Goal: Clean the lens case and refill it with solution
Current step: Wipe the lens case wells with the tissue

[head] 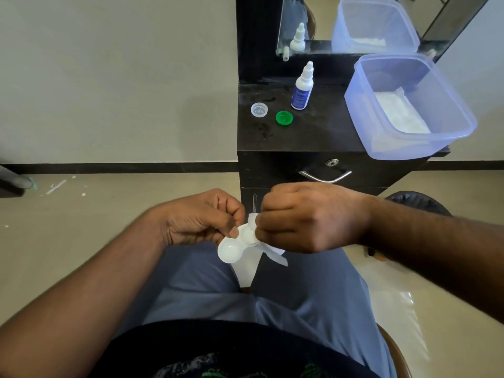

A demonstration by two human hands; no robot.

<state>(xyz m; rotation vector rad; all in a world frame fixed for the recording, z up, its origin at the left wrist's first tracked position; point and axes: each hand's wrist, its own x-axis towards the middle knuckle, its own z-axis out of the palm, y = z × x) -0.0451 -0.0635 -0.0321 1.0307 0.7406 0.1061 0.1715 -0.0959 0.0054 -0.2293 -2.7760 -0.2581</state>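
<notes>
A white two-well lens case [231, 251] with both caps off is held over my lap. My left hand [201, 219] pinches its upper edge. My right hand [308, 219] grips a white tissue [275, 255] and presses it against the case's right well. The solution bottle [302, 87], white with a blue label, stands upright on the black cabinet top [313, 132]. A clear cap [259, 109] and a green cap [284, 117] lie beside it, open side up.
A translucent blue plastic tub [441, 132] with white tissues inside sits on the cabinet's right corner, overhanging the edge. A mirror [321, 23] stands behind it. The cabinet drawer has a metal handle [324, 177]. Tiled floor lies on both sides.
</notes>
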